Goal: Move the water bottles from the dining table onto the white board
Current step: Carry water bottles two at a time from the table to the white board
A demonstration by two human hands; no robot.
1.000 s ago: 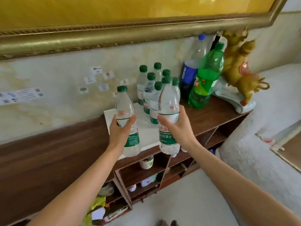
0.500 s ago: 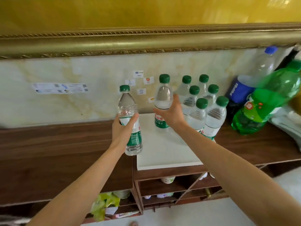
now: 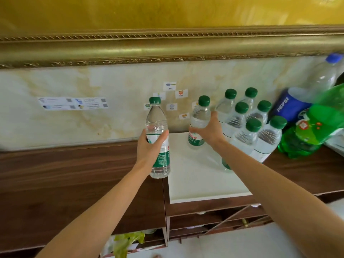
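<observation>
I have my right hand [image 3: 208, 132] clamped in a full grip on a water bottle [image 3: 198, 123], setting it upright at the white board's [image 3: 201, 183] back edge beside the standing cluster [image 3: 249, 125] to pack rows tightly. My left hand [image 3: 150, 144] grips a second bottle [image 3: 158, 138], held just left of the board, waiting its turn.

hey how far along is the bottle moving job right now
Done: six green-capped bottles stand clustered on the white board. In hand: the right hand is setting a seventh bottle at the board's back; the left hand holds another bottle beside the board. The dining table isn't in view.
</observation>
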